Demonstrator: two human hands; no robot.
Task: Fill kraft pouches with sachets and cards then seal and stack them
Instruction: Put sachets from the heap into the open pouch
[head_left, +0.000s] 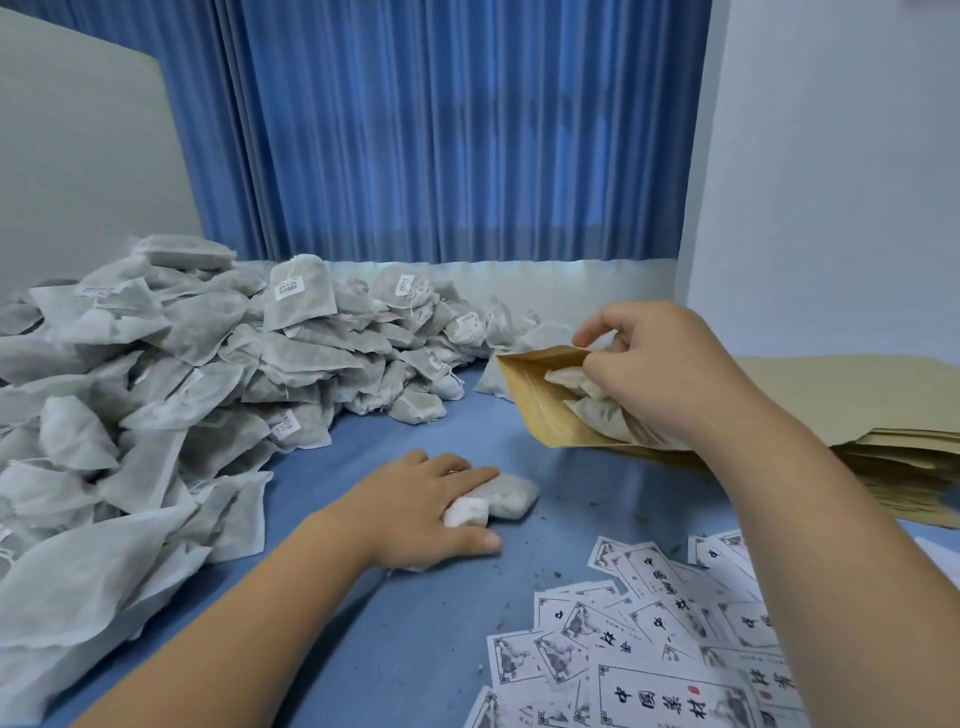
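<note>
An open kraft pouch (540, 410) lies tilted on the blue table, its mouth facing right. My right hand (660, 369) pinches the pouch's upper lip and holds white sachets (592, 410) partly inside the mouth. My left hand (431, 504) lies on the table at centre, fingers and thumb around a white sachet (506, 496) that pokes out past the fingertips. A large heap of white sachets (156, 395) fills the left side. Printed cards (644, 623) lie scattered at the lower right.
A stack of flat kraft pouches (893, 447) sits at the right, under the open pouch. Blue curtains (436, 130) hang behind the table, with a white wall at right and a pale board at left. Dark crumbs dot the blue surface.
</note>
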